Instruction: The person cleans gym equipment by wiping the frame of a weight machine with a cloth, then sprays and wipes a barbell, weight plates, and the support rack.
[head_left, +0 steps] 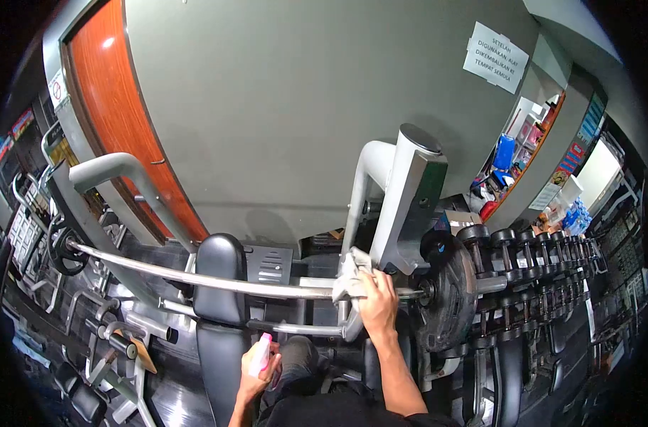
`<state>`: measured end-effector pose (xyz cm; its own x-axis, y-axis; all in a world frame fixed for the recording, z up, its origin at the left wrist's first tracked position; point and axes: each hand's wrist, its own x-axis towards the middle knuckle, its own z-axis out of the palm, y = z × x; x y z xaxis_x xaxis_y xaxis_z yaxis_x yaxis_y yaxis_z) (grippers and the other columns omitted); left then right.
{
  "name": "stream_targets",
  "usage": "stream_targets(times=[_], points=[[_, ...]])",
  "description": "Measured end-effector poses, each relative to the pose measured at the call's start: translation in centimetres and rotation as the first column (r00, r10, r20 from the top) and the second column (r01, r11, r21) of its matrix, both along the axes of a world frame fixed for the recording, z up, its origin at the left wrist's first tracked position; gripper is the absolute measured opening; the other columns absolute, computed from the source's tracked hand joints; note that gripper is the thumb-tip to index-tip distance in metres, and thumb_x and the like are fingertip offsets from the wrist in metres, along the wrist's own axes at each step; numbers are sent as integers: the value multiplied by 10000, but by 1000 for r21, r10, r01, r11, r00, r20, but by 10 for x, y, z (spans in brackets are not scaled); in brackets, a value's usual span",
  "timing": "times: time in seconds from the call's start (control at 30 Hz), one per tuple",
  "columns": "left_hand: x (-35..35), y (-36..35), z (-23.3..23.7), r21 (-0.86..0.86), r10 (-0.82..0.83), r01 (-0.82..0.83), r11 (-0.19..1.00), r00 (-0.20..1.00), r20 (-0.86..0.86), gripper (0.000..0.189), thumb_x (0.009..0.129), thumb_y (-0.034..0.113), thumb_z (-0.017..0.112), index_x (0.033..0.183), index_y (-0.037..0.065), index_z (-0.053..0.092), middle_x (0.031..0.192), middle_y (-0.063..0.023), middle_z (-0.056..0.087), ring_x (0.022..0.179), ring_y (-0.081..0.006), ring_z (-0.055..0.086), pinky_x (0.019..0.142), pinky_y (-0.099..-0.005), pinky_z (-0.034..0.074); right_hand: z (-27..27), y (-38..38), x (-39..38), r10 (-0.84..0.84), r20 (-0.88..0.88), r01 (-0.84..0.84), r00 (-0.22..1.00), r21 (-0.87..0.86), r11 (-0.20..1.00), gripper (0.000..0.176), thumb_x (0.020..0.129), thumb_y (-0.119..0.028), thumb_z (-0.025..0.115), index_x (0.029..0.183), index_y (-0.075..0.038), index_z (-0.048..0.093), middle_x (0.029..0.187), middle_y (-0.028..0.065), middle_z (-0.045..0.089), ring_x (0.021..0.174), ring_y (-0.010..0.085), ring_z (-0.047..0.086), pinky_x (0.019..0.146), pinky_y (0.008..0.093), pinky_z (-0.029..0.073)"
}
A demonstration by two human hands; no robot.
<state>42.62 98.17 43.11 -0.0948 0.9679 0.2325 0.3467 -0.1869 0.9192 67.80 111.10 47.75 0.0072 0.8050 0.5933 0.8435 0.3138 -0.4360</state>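
My right hand (377, 302) presses a pale cloth (350, 276) against the steel barbell (217, 280) where it rests at the grey rack upright (409, 199). Low in front of my body, my left hand (256, 373) holds a small spray bottle (261, 354) with a pink top. The bar runs left across the black bench backrest (221, 274) to a weight plate (61, 249) on its far end. Another black weight plate (448, 292) sits on the near end, just right of my right hand.
A dumbbell rack (544, 263) stretches along the right. The grey wall carries a paper notice (496, 57) and a wooden door (121, 107). Other gym machines (103, 334) crowd the lower left. A mirror (530, 149) reflects shelves at the right.
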Motion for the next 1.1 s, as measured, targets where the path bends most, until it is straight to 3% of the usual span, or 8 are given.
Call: stream_targets(times=[0.07,0.2,0.33,0.5,0.8,0.87,1.0,1.1], points=[[2,-4,8,-159,5,20,987,987,159,128,829,11,617,945,-13,566,630,-57,575,539,-117,582,527,-260,465,-5,-4,7,-28,26,29,999,-18,999,378,671,4,582,1039,-68,628,1021,106,616,978,307,569,833,405,473],[-1,-6,1,-190,-22,50,980,989,148,199,838,-7,595,1023,-57,545,755,-74,608,573,-121,572,567,-255,482,-20,-6,10,13,121,-3,993,-80,997,362,688,-9,568,1040,-67,626,1021,113,616,963,312,571,873,411,452],[3,-9,5,-95,1,7,995,996,85,127,840,4,602,956,-14,554,636,-59,574,540,-116,579,525,-255,461,-18,-7,9,-6,69,13,998,-103,995,343,703,-25,565,1038,-62,621,992,123,616,945,322,573,864,413,455],[-1,-16,-5,-194,-18,60,979,977,212,169,843,17,618,1000,-16,562,669,-63,584,550,-122,588,535,-255,468,-20,-3,-10,-111,75,118,991,-95,988,316,698,-56,621,1013,-76,605,916,115,594,893,308,571,821,428,456],[1,-17,-15,-169,-92,139,976,961,260,226,836,24,643,1044,-31,573,745,-83,611,573,-97,585,541,-251,478,-20,15,-88,344,-226,-371,911,-89,924,430,654,29,602,1078,-42,594,993,159,597,941,332,590,833,410,477],[7,-14,-13,-143,-112,164,976,942,317,242,836,24,644,1060,-32,572,762,-90,616,567,-91,578,538,-251,478,-21,16,-66,397,-509,-477,764,-31,878,459,645,92,543,1089,-13,592,1044,168,606,954,352,598,847,386,485],[10,-9,-29,-190,-161,203,961,963,216,262,824,43,663,1062,-26,579,816,-93,631,680,-123,607,641,-268,496,0,-10,-21,86,-132,-80,988,46,996,432,669,47,561,1088,-44,617,1086,151,604,996,319,589,843,387,499],[7,-7,-41,-186,-200,226,956,968,151,271,814,59,679,1055,-21,583,841,-88,638,757,-146,616,705,-278,495,-30,-17,-14,-36,4,36,999,-6,999,403,697,2,571,1089,-76,619,1097,129,587,1057,311,551,917,410,455]])
